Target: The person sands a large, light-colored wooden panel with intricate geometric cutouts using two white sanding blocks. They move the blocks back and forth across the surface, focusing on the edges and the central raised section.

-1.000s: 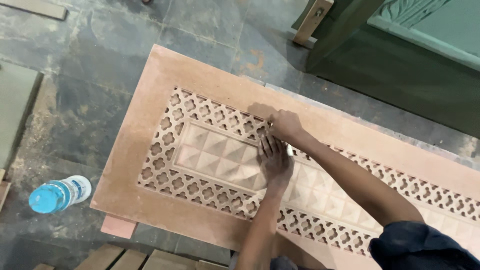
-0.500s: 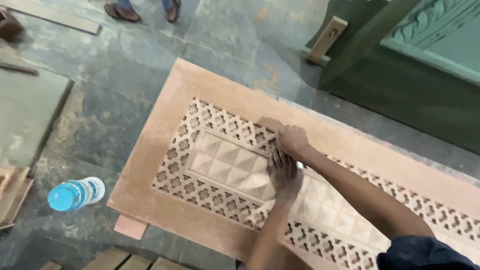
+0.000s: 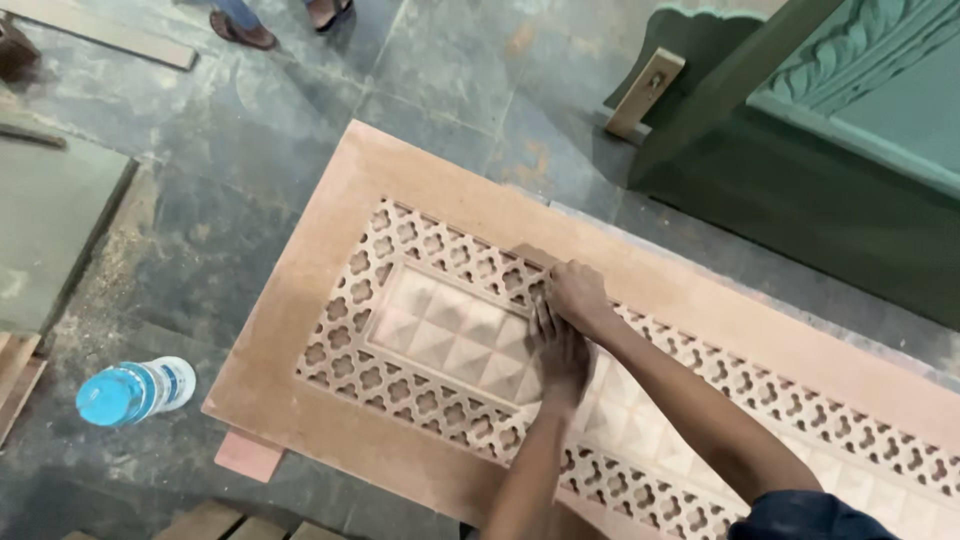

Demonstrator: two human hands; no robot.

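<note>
carved panel (image 3: 420,330) flat on floor | left hand (image 3: 560,352) pressed flat on raised squares | right hand (image 3: 575,293) curled on sandpaper (image 3: 530,258) at lattice | risk: fingers snagging lattice holes, thin ribs chipping under pressure

So the count: 1 carved wooden panel (image 3: 330,390) under the hands, 2 hands on it, left hand (image 3: 560,355) and right hand (image 3: 578,295), 1 plastic bottle (image 3: 135,392) way off to their left, 2 sandalled feet (image 3: 280,20) far beyond them, 1 green carved door (image 3: 850,150) to their right.
</note>
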